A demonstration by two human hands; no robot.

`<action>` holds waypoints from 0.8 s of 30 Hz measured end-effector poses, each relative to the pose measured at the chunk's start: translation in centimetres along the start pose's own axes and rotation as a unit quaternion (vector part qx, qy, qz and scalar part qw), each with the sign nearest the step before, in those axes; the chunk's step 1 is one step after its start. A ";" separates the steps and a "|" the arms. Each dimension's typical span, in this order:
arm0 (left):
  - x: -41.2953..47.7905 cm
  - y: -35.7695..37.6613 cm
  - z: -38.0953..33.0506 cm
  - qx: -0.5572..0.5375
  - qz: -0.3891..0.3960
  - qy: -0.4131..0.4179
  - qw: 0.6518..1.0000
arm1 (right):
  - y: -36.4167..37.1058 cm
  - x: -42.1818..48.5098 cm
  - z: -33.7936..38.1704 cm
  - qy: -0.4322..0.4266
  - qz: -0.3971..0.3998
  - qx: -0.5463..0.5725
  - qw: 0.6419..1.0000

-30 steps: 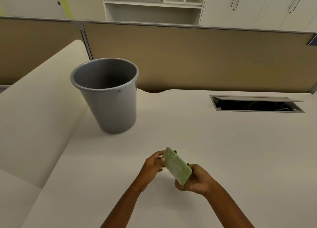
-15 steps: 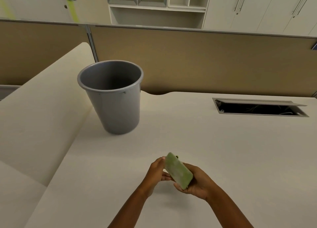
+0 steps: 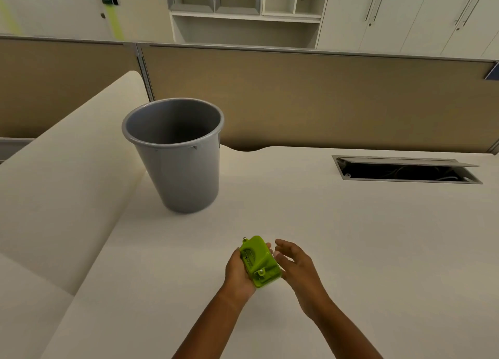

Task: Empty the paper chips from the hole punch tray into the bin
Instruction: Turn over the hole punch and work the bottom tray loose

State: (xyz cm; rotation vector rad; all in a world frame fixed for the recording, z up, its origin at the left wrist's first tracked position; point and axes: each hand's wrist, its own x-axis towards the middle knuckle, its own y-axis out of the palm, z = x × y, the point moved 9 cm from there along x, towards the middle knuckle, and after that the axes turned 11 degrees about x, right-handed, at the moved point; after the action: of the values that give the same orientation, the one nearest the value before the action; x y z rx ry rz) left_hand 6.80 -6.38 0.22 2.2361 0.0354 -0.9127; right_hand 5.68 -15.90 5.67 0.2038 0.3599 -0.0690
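My left hand (image 3: 237,269) is wrapped around the green hole punch (image 3: 258,261), gripping it from its left side and from beneath, just above the counter (image 3: 378,250). The punch is turned so its handle and metal fittings face up toward me; I cannot tell from here whether the chip tray is on or off. My right hand (image 3: 294,261) is loose and spread, fingers (image 3: 283,243) apart, just beside the punch's right edge but not gripping it. The grey bin (image 3: 178,166) stands upright on the counter, well apart from my hands, farther away and to the left, its mouth uncovered. To the right, near the partition (image 3: 324,96), a cable hatch (image 3: 405,169) sits with its flap raised. Bare counter lies between the punch and the bin.
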 end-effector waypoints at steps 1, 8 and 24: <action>0.0 0.0 -0.4 -0.020 0.001 0.008 1.000 | -0.1 0.0 -0.3 0.017 -0.001 0.038 0.999; 0.1 0.2 -1.7 -0.053 0.008 0.033 0.998 | 1.7 -1.2 -2.4 0.139 0.059 0.224 0.963; -0.3 -0.3 -1.9 -0.051 -0.006 0.019 0.998 | 1.2 -1.2 -2.2 0.120 0.027 0.189 0.974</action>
State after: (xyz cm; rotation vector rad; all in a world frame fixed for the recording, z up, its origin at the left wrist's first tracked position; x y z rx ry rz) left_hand 7.67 -4.93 1.19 2.1606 0.1121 -0.8549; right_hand 3.95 -14.26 4.25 0.6028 0.5808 -0.0581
